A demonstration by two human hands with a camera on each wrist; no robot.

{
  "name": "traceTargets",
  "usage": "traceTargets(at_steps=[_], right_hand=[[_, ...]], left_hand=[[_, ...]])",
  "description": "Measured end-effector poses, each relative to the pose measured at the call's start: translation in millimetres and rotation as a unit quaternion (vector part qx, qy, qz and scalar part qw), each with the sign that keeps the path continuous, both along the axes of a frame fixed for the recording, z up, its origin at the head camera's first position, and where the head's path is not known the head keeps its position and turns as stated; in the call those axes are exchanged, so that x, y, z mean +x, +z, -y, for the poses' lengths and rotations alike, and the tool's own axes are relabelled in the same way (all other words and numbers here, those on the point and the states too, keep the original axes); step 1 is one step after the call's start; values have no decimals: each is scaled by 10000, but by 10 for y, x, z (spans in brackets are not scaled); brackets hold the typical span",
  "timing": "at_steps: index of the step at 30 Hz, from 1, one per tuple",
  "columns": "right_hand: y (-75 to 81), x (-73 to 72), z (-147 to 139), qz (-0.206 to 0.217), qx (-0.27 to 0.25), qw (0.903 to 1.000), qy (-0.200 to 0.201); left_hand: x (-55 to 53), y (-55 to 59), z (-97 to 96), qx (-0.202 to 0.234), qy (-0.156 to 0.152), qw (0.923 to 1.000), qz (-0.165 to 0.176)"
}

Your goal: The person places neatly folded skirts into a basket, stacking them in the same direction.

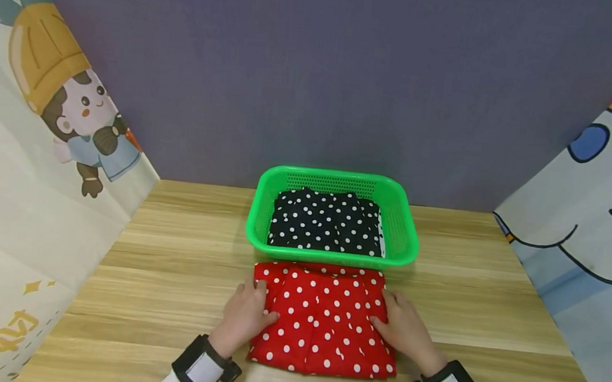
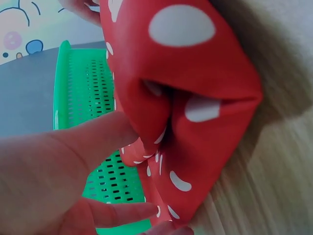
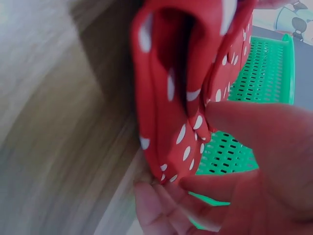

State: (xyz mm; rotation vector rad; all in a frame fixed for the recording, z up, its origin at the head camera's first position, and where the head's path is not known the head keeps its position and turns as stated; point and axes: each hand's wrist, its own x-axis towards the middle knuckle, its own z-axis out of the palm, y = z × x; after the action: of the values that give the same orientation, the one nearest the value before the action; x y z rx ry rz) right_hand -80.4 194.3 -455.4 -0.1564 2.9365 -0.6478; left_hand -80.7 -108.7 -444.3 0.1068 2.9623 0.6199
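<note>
A folded red garment (image 1: 322,324) with white dots, skirt-like in outline, lies on the table in front of the basket. My left hand (image 1: 245,312) grips its left side, thumb on top and fingers along the edge. On the opposite side, my right hand (image 1: 407,325) holds the right edge the same way. In the left wrist view the garment's side (image 2: 205,132) shows open, layered folds with the thumb pressed to them. Similar layers (image 3: 171,98) appear in the right wrist view, the fingertips right at the far end of the edge.
Just beyond the red garment stands a green plastic basket (image 1: 412,247) with perforated walls. Inside it lies a folded black garment (image 1: 325,222) with white dots. A grey panel (image 1: 325,78) rises behind the wooden table (image 1: 168,300), and printed sheets flank both sides.
</note>
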Motion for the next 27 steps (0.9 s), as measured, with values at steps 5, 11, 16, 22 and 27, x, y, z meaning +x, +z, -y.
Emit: traceTargets(at_steps=[5, 11, 16, 22, 27], right_hand=[[22, -6, 48, 264, 76, 9994, -207], [32, -21, 95, 498, 16, 9982, -344], [19, -12, 121, 427, 10, 9983, -408], [-18, -2, 166, 310, -137, 9986, -396], [-18, 15, 205, 419, -400, 9977, -339]], left_hand=[[-22, 6, -35, 53, 190, 9996, 213], [-31, -18, -80, -169, 155, 9997, 61], [-40, -42, -109, -118, 196, 9997, 27], [-38, -53, -137, 102, 237, 9997, -29], [-38, -53, -138, 266, 235, 9994, 23]])
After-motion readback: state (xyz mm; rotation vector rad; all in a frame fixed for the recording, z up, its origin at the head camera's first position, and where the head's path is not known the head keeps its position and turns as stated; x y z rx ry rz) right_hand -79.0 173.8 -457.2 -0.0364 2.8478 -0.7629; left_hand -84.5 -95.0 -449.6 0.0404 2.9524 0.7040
